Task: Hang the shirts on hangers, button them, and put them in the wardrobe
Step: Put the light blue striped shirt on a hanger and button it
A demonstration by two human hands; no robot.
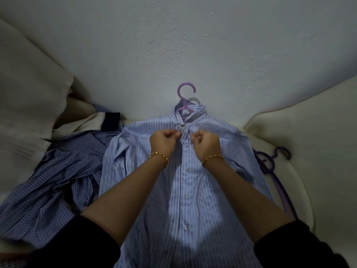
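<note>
A light blue striped shirt (185, 190) lies front up on a pale sofa, with a purple hanger (185, 93) inside it and the hook sticking out above the collar. Most buttons down the placket look fastened. My left hand (164, 140) pinches the left edge of the placket just below the collar. My right hand (205, 142) pinches the opposite edge at the same height, close to the second button from the top.
A blue checked shirt (58, 171) lies crumpled to the left. More purple hangers (274, 163) lie on the sofa (309, 142) at the right. Cream cushions (29, 93) sit at the far left. A white wall (173, 45) rises behind.
</note>
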